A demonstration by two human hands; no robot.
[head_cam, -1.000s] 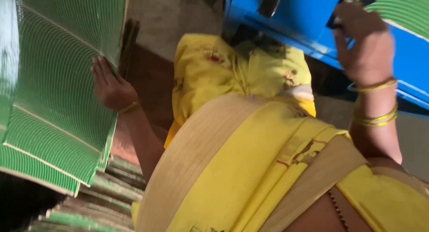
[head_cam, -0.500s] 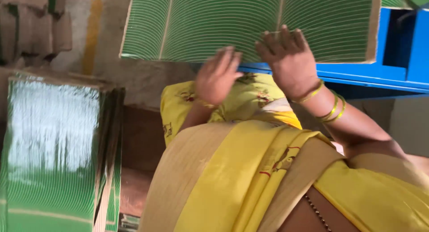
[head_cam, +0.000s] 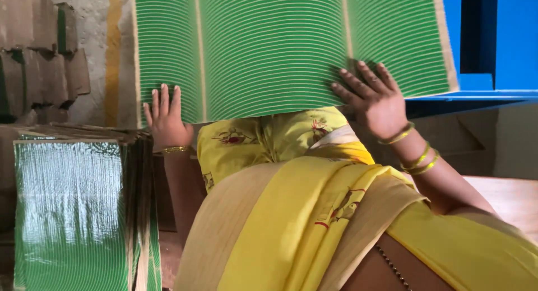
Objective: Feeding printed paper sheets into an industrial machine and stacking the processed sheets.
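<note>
While both hands press flat against it, the green sheet stands spread wide in front of me, above my lap and against the blue machine. I judge it light and thin, a printed card with pale stripes and two fold lines, stiff enough to stay flat but ready to bow or crease if held at one corner only. My left hand lies open at its lower left edge, fingers straight up along the card; my right hand is open too, fingers splayed on the lower right part. Neither closes round the edge, so I would call the hold a prop, best kept at the two lower edges, well apart. Its glossy face may slip under the palms. Below the card lies my yellow cloth. To the left a stack of similar green sheets shines, its near end cut off by the frame. The card's top edge is cut off as well, and it hides whatever sits behind it. Brown bundles at far left are too dim to make out.
</note>
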